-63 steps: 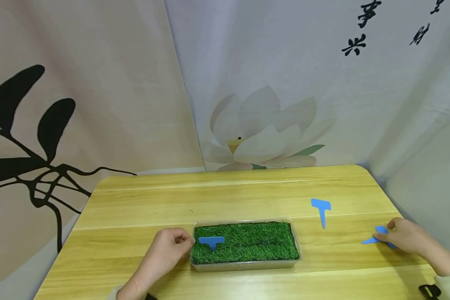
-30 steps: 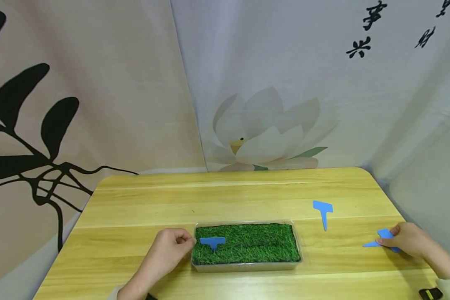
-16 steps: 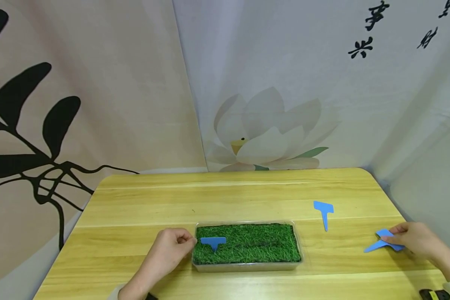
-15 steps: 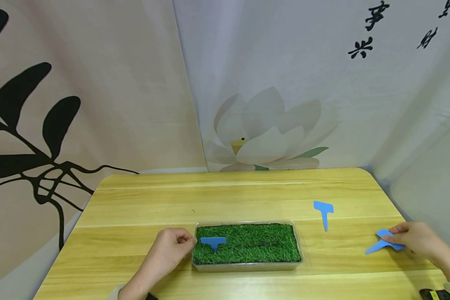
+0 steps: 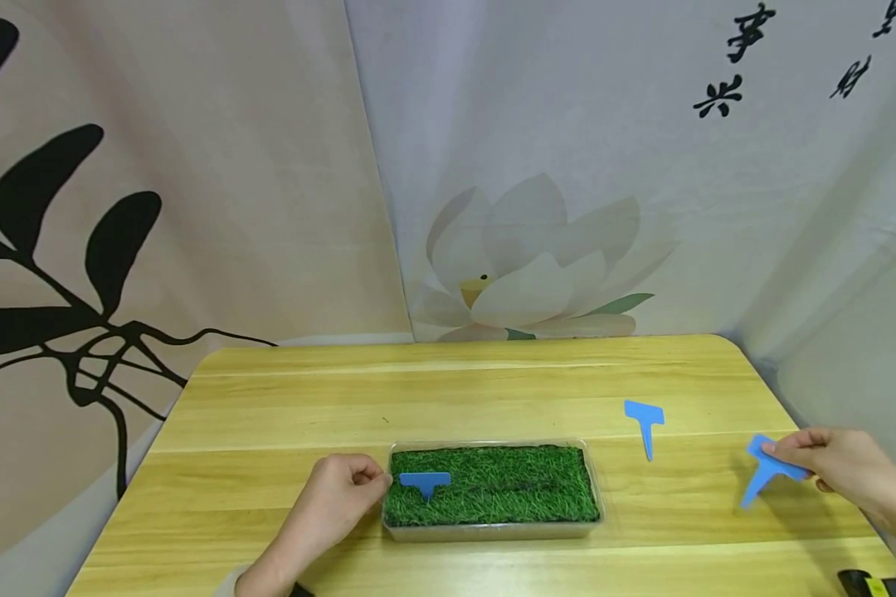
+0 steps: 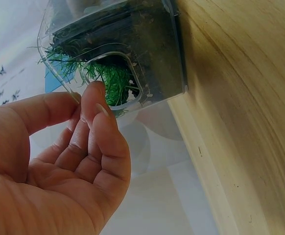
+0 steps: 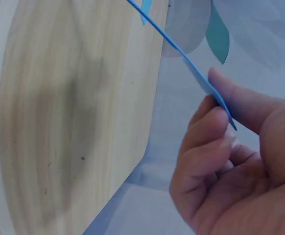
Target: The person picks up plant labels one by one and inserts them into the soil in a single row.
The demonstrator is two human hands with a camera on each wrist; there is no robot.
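A clear plastic box (image 5: 493,532) filled with green artificial grass (image 5: 515,481) stands on the table. My left hand (image 5: 347,489) pinches its left rim between thumb and forefinger; the left wrist view shows the fingertips (image 6: 93,98) at the box's corner. In the grass near that end a blue T-shaped plant label (image 5: 424,481) stands upright. At the right, my right hand (image 5: 844,468) pinches another blue plant label (image 5: 769,468) by its wide head. Its stem slants down to the left, above the tabletop. In the right wrist view this label (image 7: 167,41) appears edge-on between thumb and fingers.
One more blue plant label (image 5: 645,423) lies flat on the wooden table (image 5: 306,398), right of the box and behind it. A black and yellow object (image 5: 875,585) shows at the right sleeve. A printed curtain (image 5: 538,166) hangs behind the table.
My right hand has picked up the plant label from the table and raised it, its stem swinging from pointing left to pointing down. The left hand has kept its place at the box.
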